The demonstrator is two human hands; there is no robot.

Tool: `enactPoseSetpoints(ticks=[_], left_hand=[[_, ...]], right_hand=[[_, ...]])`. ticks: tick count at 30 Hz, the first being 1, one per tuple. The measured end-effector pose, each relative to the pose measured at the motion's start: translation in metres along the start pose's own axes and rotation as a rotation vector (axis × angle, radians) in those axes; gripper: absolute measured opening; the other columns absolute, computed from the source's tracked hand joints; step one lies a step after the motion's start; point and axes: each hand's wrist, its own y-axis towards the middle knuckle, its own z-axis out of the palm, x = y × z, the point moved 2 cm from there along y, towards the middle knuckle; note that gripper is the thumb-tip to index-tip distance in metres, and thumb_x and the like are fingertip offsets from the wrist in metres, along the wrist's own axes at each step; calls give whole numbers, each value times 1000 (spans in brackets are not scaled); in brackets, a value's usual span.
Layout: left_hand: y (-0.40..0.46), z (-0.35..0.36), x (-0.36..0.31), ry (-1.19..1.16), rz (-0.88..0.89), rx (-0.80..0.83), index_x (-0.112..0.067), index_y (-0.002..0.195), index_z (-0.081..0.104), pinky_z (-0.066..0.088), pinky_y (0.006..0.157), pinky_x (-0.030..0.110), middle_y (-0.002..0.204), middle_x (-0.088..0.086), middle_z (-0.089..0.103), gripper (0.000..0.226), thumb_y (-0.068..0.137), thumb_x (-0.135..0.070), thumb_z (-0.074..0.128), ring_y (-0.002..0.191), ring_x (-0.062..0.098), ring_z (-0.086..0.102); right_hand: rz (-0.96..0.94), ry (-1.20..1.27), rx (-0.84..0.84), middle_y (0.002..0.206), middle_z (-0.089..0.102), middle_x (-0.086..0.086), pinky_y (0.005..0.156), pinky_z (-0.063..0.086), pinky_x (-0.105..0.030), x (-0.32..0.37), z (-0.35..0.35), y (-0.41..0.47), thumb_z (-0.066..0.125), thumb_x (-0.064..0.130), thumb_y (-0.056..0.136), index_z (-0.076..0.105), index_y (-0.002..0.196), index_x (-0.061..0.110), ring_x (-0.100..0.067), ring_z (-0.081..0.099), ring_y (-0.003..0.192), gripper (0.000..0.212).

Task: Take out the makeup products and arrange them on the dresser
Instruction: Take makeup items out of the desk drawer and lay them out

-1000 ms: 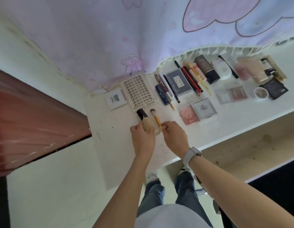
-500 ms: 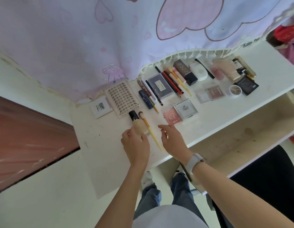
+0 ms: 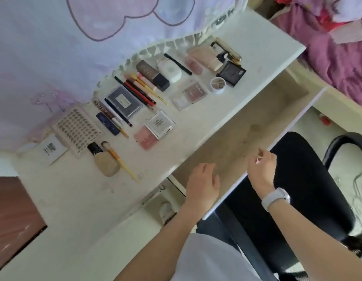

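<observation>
Many makeup products lie in rows on the white dresser top (image 3: 196,136). At the left end a beige foundation bottle (image 3: 104,162) with a black cap lies beside a yellow-handled brush (image 3: 119,160). Further along are a lash tray (image 3: 77,128), a grey palette (image 3: 124,101), several pencils (image 3: 140,91), a white compact (image 3: 160,123) and a black compact (image 3: 231,73). My left hand (image 3: 202,180) hovers off the dresser's front edge, fingers relaxed, holding nothing. My right hand (image 3: 261,166) is over the lower shelf, fingers loosely curled, empty.
A pale lower shelf (image 3: 247,126) runs under the dresser top. A black chair (image 3: 309,179) stands at the right. A printed purple-white curtain (image 3: 74,47) hangs over the dresser's back. Pink bedding (image 3: 338,47) lies at the upper right. A brown door (image 3: 12,209) is at the left.
Both hands have let go of the foundation bottle and brush and drawn back to the right, off the dresser top. The view has swung right.
</observation>
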Motion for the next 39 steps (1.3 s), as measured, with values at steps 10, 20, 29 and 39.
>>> enactPoseSetpoints(ticks=[10, 20, 29, 39], left_hand=[[40, 92, -34, 359, 116, 124, -16, 116, 54, 33, 57, 23, 95, 0, 59, 34, 88, -33, 58, 73, 13, 53], [42, 76, -46, 399, 155, -7, -10, 80, 69, 38, 38, 20, 58, 2, 59, 18, 64, -13, 76, 42, 16, 49], [44, 49, -33, 339, 217, -162, -10, 81, 71, 52, 46, 26, 63, 2, 63, 17, 65, -13, 77, 50, 17, 57], [79, 12, -8, 592, 15, -252, -4, 131, 47, 35, 99, 51, 139, 22, 43, 79, 66, -41, 71, 129, 39, 39]], right_hand=[[228, 182, 106, 83, 55, -6, 74, 56, -43, -40, -11, 80, 50, 17, 84, 50, 102, 2, -21, 56, 73, 24], [189, 105, 107, 83, 64, -16, 75, 56, -42, -26, -18, 87, 50, 14, 80, 46, 74, 13, -30, 65, 80, 7], [66, 133, 79, 61, 43, 4, 50, 32, -21, -6, -16, 80, 49, 23, 88, 34, 65, 20, -8, 40, 52, 28], [30, 372, 240, 80, 45, -10, 79, 50, -41, 28, 11, 94, 30, 26, 98, 48, 102, 1, -20, 46, 78, 31]])
